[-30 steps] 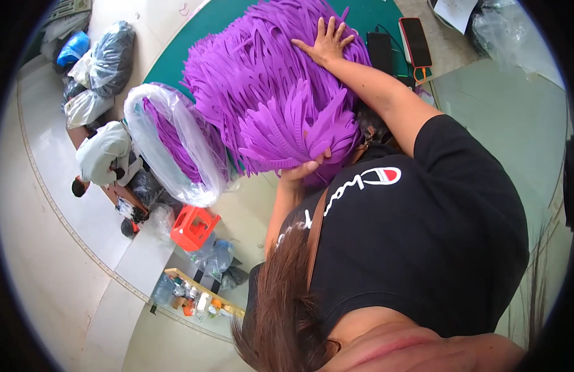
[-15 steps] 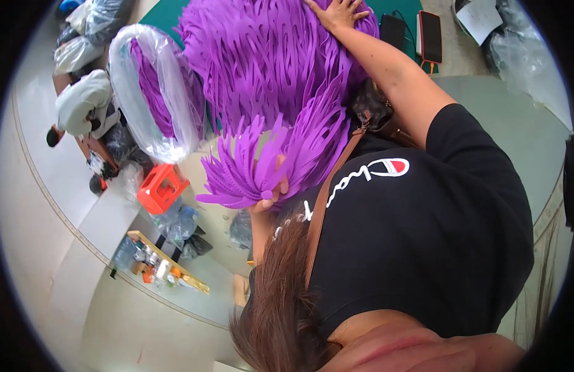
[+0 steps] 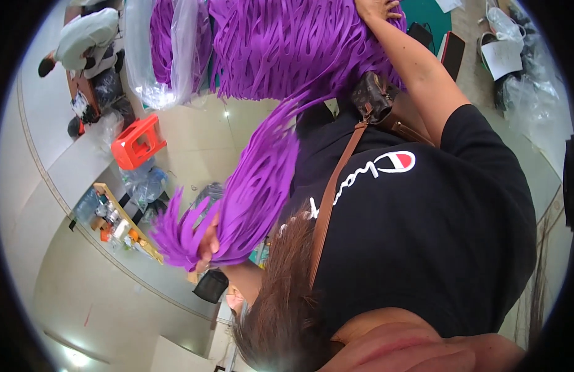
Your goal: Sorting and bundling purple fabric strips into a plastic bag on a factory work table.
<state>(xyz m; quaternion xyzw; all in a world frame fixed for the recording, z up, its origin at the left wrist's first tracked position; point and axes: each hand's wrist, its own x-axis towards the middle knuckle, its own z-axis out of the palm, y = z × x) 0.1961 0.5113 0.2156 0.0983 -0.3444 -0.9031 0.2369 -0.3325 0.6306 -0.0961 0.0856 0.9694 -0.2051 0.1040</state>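
Observation:
A large heap of purple rubbery strips [image 3: 280,56], full of long slits, lies at the top of the view. My left hand [image 3: 208,245] is closed round one end of a bundle of purple strips [image 3: 256,189] at the lower left. From there the bundle stretches up toward the heap, narrowing where it meets it. On the heap's right side rests my right hand [image 3: 378,8], its fingers apart and pressed to the strips, partly cut by the frame's top. A clear plastic bag [image 3: 138,62] with more purple strips in it stands left of the heap.
A green table top [image 3: 429,18] shows at the upper right, with a phone [image 3: 451,54] by its edge. An orange-red stool [image 3: 131,152] is at the left; beyond it another person [image 3: 88,38] bends over. A small brown bag [image 3: 375,99] hangs against me, close to the heap.
My left hand has pulled its bundle down and left, away from the heap, and the strips are now drawn out long. My right hand stays on the heap; the whole view has shifted.

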